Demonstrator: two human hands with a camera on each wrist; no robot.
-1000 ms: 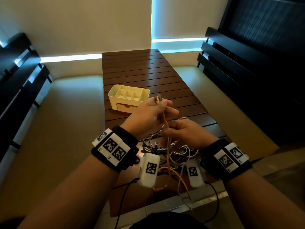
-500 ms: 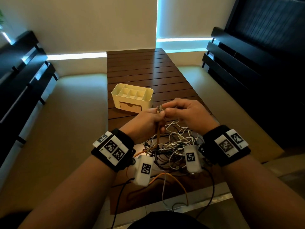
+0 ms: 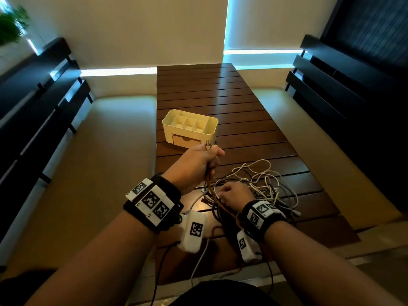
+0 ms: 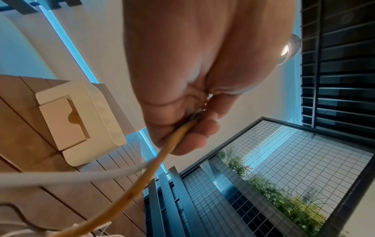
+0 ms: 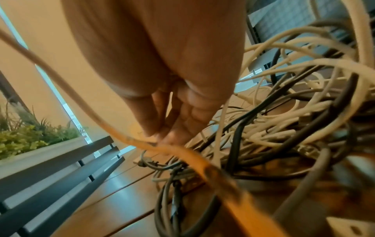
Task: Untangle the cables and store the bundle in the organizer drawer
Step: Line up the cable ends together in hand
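Cables (image 3: 258, 186) lie tangled on the slatted table (image 3: 220, 96), lower centre of the head view. Left hand (image 3: 196, 164) clamps an orange cable (image 4: 146, 179) in its fist just below the cream organizer (image 3: 189, 129), drawer closed. Right hand (image 3: 234, 193) pinches strands in the tangle.

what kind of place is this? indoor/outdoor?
Probably a balcony or covered terrace at a home, hedged. A slatted wooden table sits between cushioned benches with dark slatted backs, and the left wrist view shows a wire-mesh railing with plants and a tiled building beyond.
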